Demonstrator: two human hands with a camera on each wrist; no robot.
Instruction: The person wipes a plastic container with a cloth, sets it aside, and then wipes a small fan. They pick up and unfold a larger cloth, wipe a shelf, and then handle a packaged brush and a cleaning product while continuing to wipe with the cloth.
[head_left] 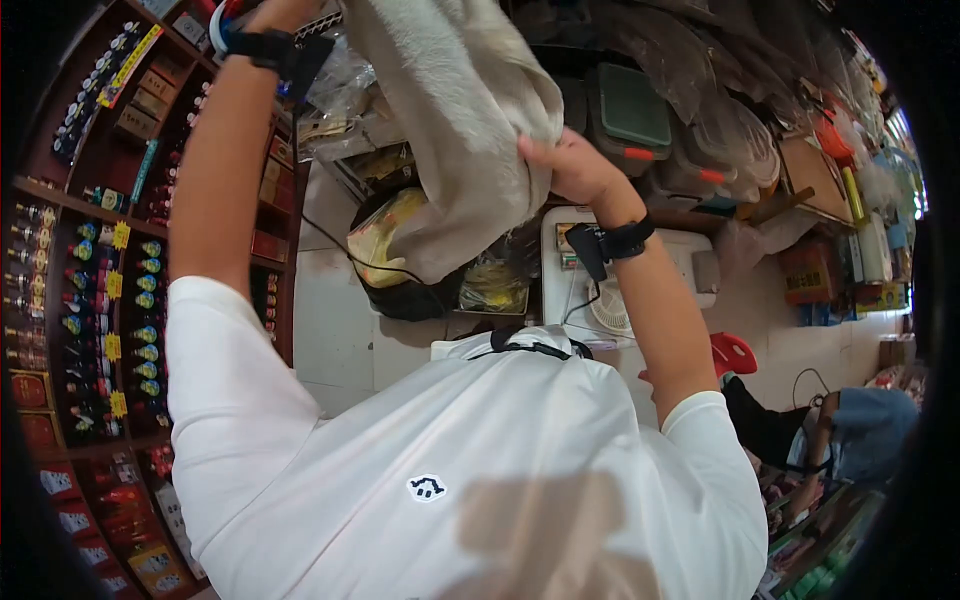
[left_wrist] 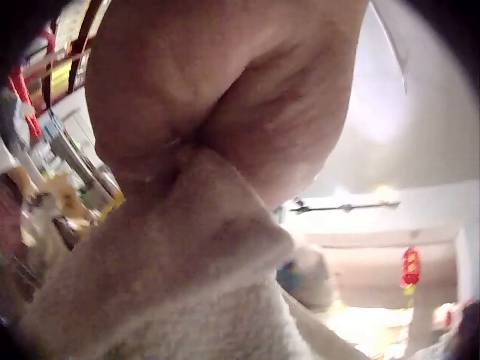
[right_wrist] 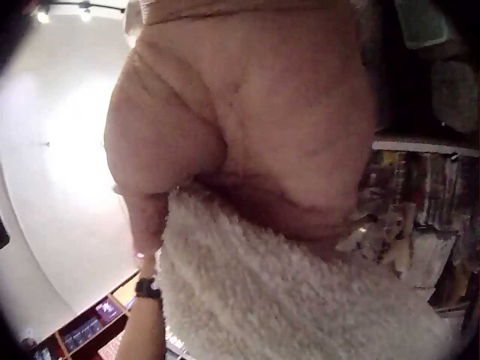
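Observation:
A large cream, fluffy fleece cloth hangs in loose folds in front of the person, at the top middle of the head view. The right hand grips it at its right side, thumb along the fabric. Seen from the right wrist, the cloth's shaggy pile comes out from under the curled fingers. Raised high, the left hand pinches a folded corner of the cloth in the left wrist view. The head view's top edge cuts off most of that hand.
Shelves of small bottles stand along the left. Below the cloth are a black bag and a white table with a small fan. Lidded bins line the back. Another person is at the lower right, near a red stool.

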